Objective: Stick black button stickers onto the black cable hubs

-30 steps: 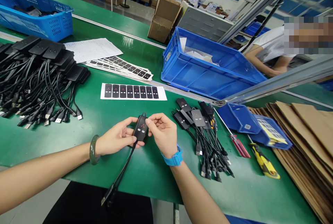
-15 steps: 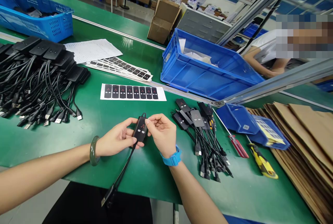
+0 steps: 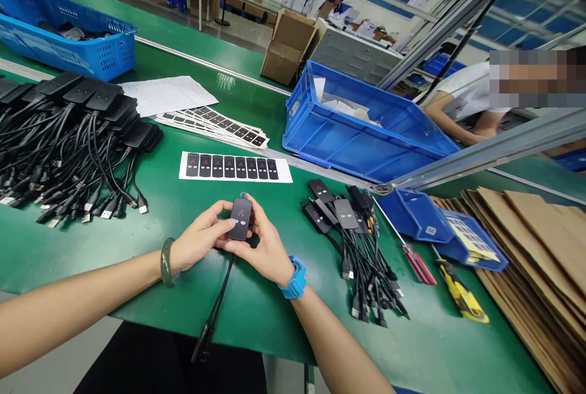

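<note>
Between both hands I hold a small black control box (image 3: 241, 214) with red marks and two pale buttons on its face; its cables hang down past the table's front edge. My left hand (image 3: 206, 234) grips it from the left, thumb lying on the face near a button. Wrapped round its right side and lower end is my right hand (image 3: 262, 244). Just beyond lies a sheet of black stickers (image 3: 235, 168) in a row. To the right, a bunch of finished-looking control boxes (image 3: 345, 214) with cables rests on the green table (image 3: 151, 278).
A big heap of black cabled boxes (image 3: 86, 107) lies left, below a blue basket (image 3: 82, 52). More sticker sheets (image 3: 220, 125) and a blue bin (image 3: 361, 131) stand behind. Rightward are a screwdriver (image 3: 416, 262), a yellow cutter (image 3: 462, 296) and cardboard (image 3: 526, 241). A person sits far right.
My right hand has gone from pinching at the box's upper right corner to gripping its right side and lower end. The box has turned more upright and shifted slightly left.
</note>
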Motion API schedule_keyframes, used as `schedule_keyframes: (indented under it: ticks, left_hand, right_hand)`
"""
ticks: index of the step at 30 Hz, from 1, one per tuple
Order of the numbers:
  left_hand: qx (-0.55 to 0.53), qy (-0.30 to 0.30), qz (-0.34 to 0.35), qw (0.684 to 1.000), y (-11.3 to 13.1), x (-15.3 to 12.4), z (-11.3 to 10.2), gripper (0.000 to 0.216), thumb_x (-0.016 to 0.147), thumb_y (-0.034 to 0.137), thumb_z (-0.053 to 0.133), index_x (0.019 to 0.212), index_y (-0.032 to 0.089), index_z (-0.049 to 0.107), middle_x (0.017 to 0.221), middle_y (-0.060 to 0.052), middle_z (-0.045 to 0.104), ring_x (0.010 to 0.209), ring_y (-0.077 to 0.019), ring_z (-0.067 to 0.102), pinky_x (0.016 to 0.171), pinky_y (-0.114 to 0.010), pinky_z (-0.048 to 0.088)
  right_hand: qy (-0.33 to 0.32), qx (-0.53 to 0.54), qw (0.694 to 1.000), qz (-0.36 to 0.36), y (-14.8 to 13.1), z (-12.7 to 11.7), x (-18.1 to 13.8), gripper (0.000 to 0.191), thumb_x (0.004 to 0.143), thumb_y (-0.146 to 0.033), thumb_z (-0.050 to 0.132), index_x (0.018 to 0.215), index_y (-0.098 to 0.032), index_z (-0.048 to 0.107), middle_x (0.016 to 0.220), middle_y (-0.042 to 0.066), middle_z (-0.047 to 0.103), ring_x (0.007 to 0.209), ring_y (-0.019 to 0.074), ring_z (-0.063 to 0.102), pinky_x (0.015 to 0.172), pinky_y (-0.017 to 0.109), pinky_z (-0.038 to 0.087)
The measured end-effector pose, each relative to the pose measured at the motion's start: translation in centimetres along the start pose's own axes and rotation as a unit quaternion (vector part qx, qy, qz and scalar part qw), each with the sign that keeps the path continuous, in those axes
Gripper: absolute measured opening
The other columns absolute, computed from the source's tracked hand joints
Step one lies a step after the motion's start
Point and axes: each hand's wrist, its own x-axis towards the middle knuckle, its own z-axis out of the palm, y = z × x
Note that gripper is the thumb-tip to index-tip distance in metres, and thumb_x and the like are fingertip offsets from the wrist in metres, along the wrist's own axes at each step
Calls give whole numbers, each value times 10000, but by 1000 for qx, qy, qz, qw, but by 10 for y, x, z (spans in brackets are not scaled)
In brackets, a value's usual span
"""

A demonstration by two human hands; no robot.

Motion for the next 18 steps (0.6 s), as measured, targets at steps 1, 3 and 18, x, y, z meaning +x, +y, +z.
schedule_keyframes:
  ticks: [1,3,18]
  left_hand:
    - [8,0,3,1000,-1,1,0,420,848,436,663,1124,187,467,925,-74,700,744,-199,705,719,-325,582]
    - [24,-3,8,1000,-4,2,1,422,849,445,655,1110,188,445,888,-64,697,706,-203,710,697,-331,587]
    - [85,-15,40,995,4,2,-3,586,876,498,604,1353,201,439,908,-51,688,826,-208,670,794,-316,536]
  right_hand:
    - [-2,9,1000,-3,1,1,0,727,807,-320,677,1461,-255,364,1280,89,588,1048,214,605,902,349,519]
    - [12,22,1000,-2,4,3,0,563,886,-299,548,1432,-248,421,1263,76,611,1060,201,611,972,359,484]
    - [81,-175,980,-49,2,6,1,780,774,-290,704,1467,-221,354,1252,134,615,1108,293,598,875,418,537]
